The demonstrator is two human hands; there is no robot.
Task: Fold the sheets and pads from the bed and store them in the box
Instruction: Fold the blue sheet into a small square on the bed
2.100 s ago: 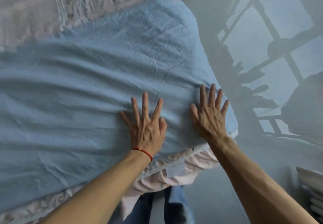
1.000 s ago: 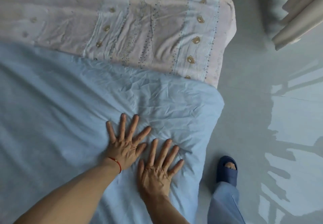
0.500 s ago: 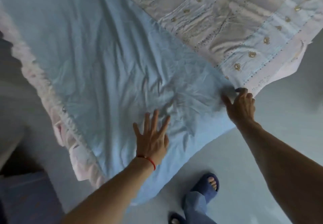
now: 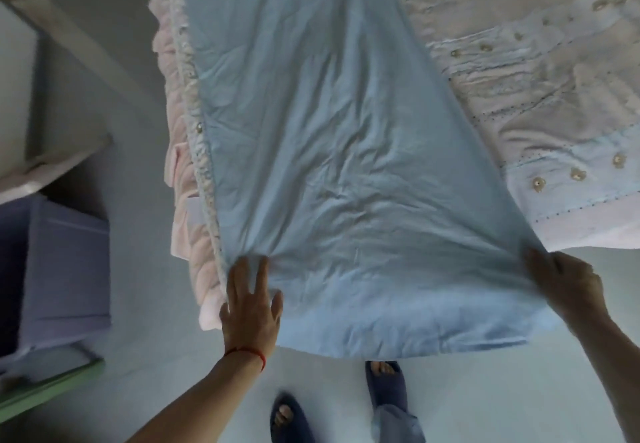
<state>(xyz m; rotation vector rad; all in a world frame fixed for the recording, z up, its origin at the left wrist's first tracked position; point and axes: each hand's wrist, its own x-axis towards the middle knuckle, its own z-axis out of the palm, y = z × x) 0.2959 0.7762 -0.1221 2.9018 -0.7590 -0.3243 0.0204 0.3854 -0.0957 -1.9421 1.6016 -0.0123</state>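
Two hands | left hand (image 4: 251,307) flat on creased blue sheet (image 4: 346,165) | right hand (image 4: 568,287) pinching corner

The sheet (image 4: 332,152) is thin blue cloth, matt and creased. Under it the pad (image 4: 540,96) is quilted cloth, pale pink with blue bands, stitched dots and small flower motifs. A ruffled pink frill (image 4: 180,179) looks soft. The box (image 4: 65,269) seems matt lilac fabric. The floor (image 4: 138,366) is smooth, slightly glossy.
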